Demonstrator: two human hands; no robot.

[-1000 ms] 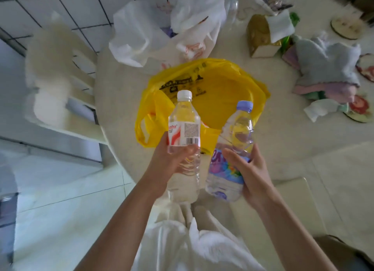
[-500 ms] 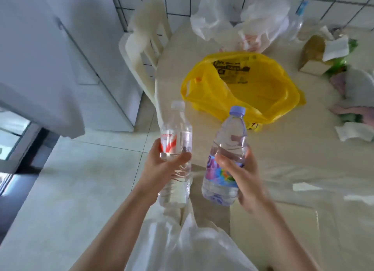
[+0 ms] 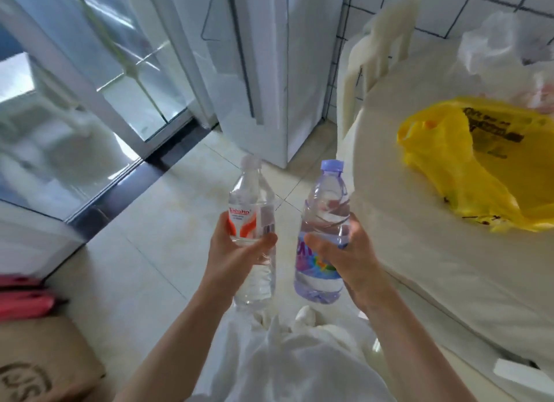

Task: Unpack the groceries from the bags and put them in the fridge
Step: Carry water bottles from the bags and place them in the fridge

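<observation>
Hands first: left hand grips the red-labelled bottle, right hand grips the purple-capped bottle, both upright over the floor; yellow bag lies on the tabletop near its left edge, fridge beyond

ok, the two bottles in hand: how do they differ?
The left hand grips the white-capped bottle, which has a red and white label. The right hand grips the blue-capped bottle, which has a purple, multicoloured label. The white-capped bottle's body looks colourless; the blue-capped bottle's is bluish. Both are clear plastic, capped, held roughly upright, side by side.
</observation>
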